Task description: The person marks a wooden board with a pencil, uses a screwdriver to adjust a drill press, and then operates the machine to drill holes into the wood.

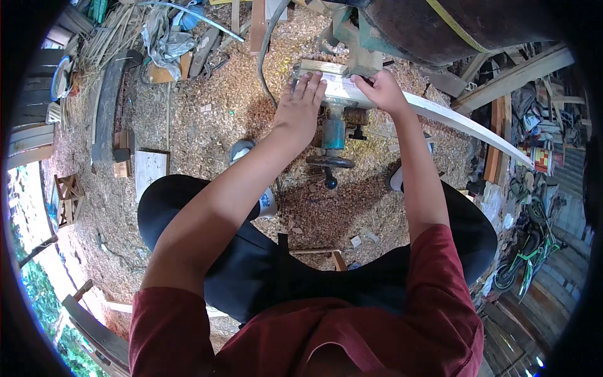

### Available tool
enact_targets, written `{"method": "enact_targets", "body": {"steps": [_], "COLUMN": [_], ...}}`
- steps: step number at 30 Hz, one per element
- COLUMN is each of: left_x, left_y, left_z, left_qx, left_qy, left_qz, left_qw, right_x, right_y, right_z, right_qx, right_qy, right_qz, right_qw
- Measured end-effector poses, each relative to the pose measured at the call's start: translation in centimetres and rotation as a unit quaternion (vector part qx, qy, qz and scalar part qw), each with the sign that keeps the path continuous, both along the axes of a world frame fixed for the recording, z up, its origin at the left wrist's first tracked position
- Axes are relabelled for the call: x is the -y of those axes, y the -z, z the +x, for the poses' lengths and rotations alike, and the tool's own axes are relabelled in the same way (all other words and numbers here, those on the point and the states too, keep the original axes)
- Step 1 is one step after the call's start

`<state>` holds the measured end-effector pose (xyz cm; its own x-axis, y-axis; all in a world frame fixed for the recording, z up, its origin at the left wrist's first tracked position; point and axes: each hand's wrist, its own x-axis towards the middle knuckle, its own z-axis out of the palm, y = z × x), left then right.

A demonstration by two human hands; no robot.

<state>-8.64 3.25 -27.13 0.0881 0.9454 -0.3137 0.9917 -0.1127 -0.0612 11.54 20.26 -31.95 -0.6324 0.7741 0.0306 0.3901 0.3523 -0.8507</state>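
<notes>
A long pale wooden board [449, 115] runs from under my hands out to the right, bowed by the lens. My left hand [298, 112] lies on its left end, fingers stretched out and slightly apart. Further right, my right hand [384, 93] is closed on the board, its thumb pointing left along the top and the other fingers partly hidden. Beneath the board stands a machine with a blue-green metal post [333, 133] and a dark handwheel [330, 162]. A block of light wood [321, 66] sits just beyond my left fingertips.
Wood shavings [207, 132] cover the ground. A large dark rusty drum-like body [440, 28] stands at the far right, near timber beams [515, 78]. A cable [262, 63] hangs left of the machine. Scrap wood lies left; a green bicycle [527, 257] stands right.
</notes>
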Motion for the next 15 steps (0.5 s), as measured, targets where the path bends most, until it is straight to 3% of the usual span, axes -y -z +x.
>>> {"method": "enact_targets", "body": {"steps": [2, 11, 15], "left_x": [0.0, 0.0, 0.0], "left_y": [0.1, 0.2, 0.1], "left_z": [0.0, -0.2, -0.1], "left_qx": [0.001, 0.007, 0.010], "left_qy": [0.000, 0.000, -0.003], "left_qz": [0.005, 0.008, 0.008], "left_qw": [1.000, 1.000, 1.000], "right_x": [0.1, 0.8, 0.6], "right_y": [-1.1, -3.5, -3.1], "right_z": [0.0, -0.6, -0.8], "right_qx": [0.084, 0.011, 0.035], "right_qy": [-0.025, -0.053, -0.052], "right_qz": [0.023, 0.046, 0.055], "right_qw": [0.996, 0.997, 0.997]}}
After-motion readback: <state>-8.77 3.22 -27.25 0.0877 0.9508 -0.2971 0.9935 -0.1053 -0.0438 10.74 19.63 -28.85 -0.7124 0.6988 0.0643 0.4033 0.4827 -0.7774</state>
